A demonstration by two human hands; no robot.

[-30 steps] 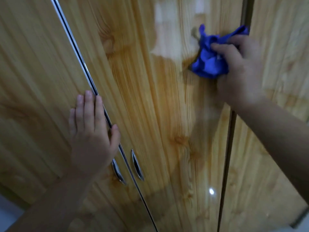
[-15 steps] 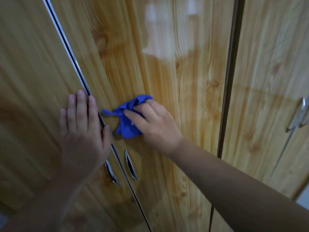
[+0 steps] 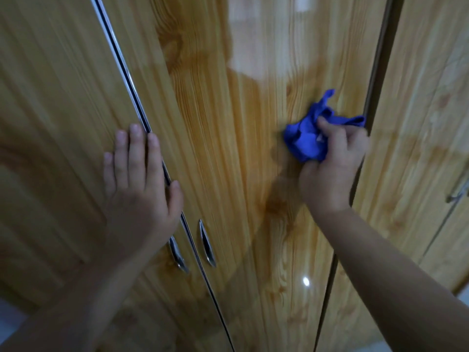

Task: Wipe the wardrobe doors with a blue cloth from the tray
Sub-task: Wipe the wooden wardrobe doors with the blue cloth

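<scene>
One crumpled blue cloth (image 3: 303, 142) is pressed to the middle wardrobe door (image 3: 228, 161) near its right edge, gripped in the right hand (image 3: 330, 171); the left hand (image 3: 139, 196) lies flat, fingers straight, over that door's left edge.

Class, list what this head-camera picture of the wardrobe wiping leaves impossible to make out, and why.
Head view:
Left door handle: top hidden by the left hand.
Far-right handle: cut by the right edge, blurred.
Blue cloth: partly hidden in the grip of the right hand.
Wardrobe doors: tops and bottoms out of frame.
</scene>
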